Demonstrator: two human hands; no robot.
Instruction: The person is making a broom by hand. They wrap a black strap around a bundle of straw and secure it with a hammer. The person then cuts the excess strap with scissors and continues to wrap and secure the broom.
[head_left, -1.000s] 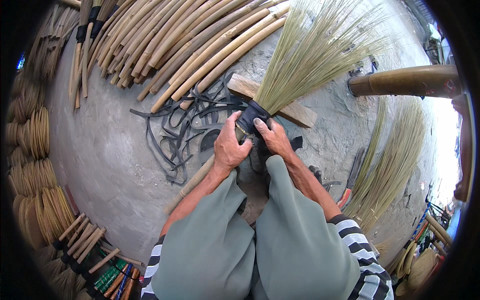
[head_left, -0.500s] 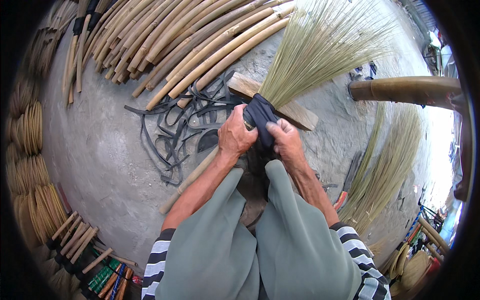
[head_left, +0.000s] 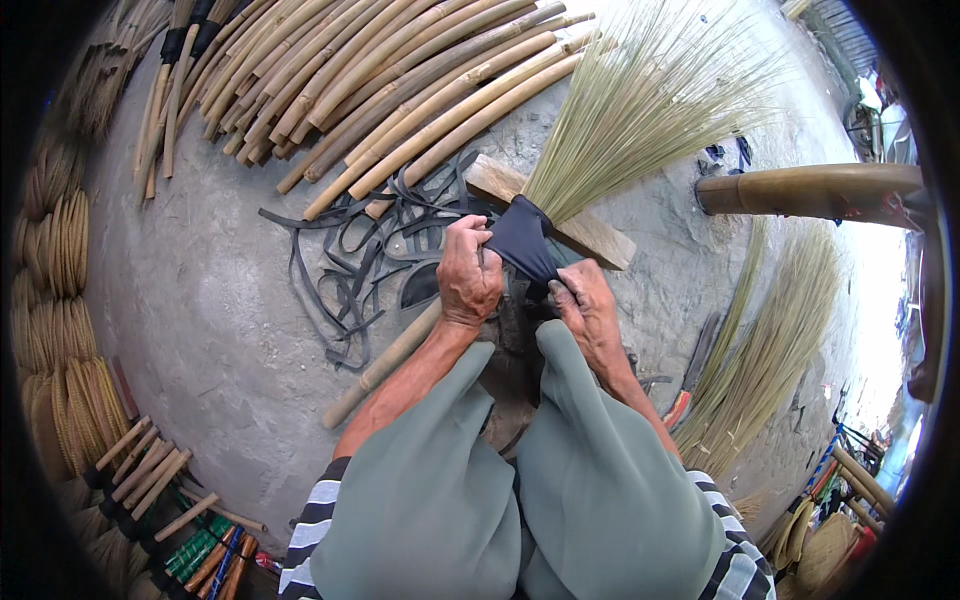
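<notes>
Both hands, the left hand [head_left: 470, 272] and the right hand [head_left: 590, 312], grip and stretch the dark rubber band [head_left: 522, 240] around the broom's grass bundle [head_left: 640, 110] over the wooden block [head_left: 590, 235], so, to my eye, steady even tension and overlapping turns matter most.

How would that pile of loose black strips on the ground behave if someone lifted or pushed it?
The black strips lie in loose curls and loops, so they look floppy and would probably dangle. They overlap in a tangle, so several may lift together. Thin and flat, they seem light and unlikely to roll.
</notes>
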